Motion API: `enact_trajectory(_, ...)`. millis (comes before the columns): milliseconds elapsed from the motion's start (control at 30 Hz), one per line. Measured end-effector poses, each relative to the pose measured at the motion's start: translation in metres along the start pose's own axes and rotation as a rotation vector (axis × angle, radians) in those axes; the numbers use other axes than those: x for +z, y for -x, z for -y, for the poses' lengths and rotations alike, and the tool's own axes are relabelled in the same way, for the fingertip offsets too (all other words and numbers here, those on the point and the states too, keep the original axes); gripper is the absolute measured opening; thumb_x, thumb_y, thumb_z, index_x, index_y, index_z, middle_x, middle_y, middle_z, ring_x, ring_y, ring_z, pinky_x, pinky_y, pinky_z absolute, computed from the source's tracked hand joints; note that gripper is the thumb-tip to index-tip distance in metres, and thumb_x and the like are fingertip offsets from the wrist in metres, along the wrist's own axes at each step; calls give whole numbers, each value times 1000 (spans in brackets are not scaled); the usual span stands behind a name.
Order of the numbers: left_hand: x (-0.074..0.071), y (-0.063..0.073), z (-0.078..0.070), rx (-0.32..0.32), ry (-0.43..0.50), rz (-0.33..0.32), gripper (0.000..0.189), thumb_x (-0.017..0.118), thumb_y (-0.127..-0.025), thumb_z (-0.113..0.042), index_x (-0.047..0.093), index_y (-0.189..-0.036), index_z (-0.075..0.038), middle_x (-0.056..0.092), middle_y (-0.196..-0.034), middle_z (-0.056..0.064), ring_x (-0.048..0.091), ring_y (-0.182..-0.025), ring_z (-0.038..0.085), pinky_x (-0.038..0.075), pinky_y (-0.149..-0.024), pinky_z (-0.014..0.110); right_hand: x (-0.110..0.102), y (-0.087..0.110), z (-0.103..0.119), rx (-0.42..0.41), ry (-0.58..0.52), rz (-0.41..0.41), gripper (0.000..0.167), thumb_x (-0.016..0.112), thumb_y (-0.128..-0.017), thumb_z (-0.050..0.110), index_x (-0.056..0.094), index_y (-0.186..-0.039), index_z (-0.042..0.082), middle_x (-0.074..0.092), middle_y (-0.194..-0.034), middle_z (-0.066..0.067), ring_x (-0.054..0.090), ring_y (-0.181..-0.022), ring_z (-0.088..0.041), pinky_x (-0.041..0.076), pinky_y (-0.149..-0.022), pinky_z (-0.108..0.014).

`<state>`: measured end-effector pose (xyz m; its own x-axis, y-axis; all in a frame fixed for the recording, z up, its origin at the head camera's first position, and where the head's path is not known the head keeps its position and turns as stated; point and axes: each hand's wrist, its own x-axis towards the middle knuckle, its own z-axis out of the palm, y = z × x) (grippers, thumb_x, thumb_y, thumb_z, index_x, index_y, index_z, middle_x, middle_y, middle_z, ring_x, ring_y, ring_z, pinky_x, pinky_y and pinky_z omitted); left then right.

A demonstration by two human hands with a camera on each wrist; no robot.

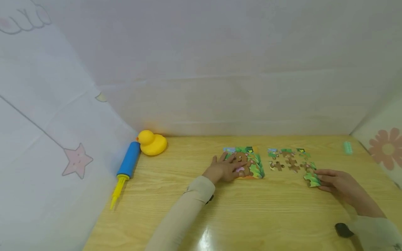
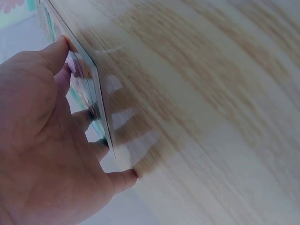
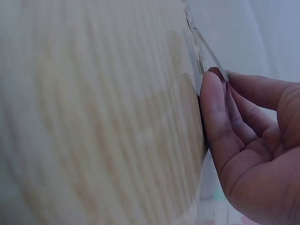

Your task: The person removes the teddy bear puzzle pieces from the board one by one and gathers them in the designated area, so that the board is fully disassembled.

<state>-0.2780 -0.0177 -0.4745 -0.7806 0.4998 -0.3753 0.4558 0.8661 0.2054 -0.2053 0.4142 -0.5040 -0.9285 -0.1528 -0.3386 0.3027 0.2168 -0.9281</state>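
Note:
In the head view my left hand (image 1: 223, 170) lies with fingers spread on a flat picture board (image 1: 259, 169) showing a brown bear among green leaves. The left wrist view has its thumb and several fingertips touching the board's face (image 2: 85, 79), while one finger reaches past the edge onto the table. My right hand (image 1: 340, 184) pinches a green jigsaw piece (image 1: 312, 180) at the lower right of the loose pieces. From the right wrist, that piece appears thin and edge-on (image 3: 212, 50), tilted between thumb and fingers. Several other jigsaw pieces (image 1: 292, 165) lie in rows between the hands.
A yellow rubber duck (image 1: 153, 143) sits at the table's back left, beside a blue and yellow hand pump (image 1: 129, 160). A small pale green bumpy item (image 1: 348, 147) lies at the back right. Pale fabric walls (image 1: 220, 87) border the wooden table (image 1: 251, 216).

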Motion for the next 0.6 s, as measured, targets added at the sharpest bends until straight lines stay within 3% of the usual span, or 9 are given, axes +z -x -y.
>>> enact_trajectory(267, 0, 0, 1, 0, 7, -4, 57, 34, -103, -65, 20, -157, -55, 2, -173, -8, -3, -160, 30, 8, -124, 67, 2, 0, 1, 23, 130, -21, 50, 57, -105, 22, 50, -141, -12, 64, -104, 27, 70, -94, -1, 61, -84, -27)
enact_trajectory(600, -1, 0, 2, 5, 7, 0, 57, 32, -103, -65, 19, -157, -54, 1, -173, -6, -4, -160, 31, 6, -124, 67, 4, -2, 7, 37, 182, -31, 53, 57, -105, 23, 47, -142, -14, 66, -104, 20, 71, -88, -6, 62, -81, -28)
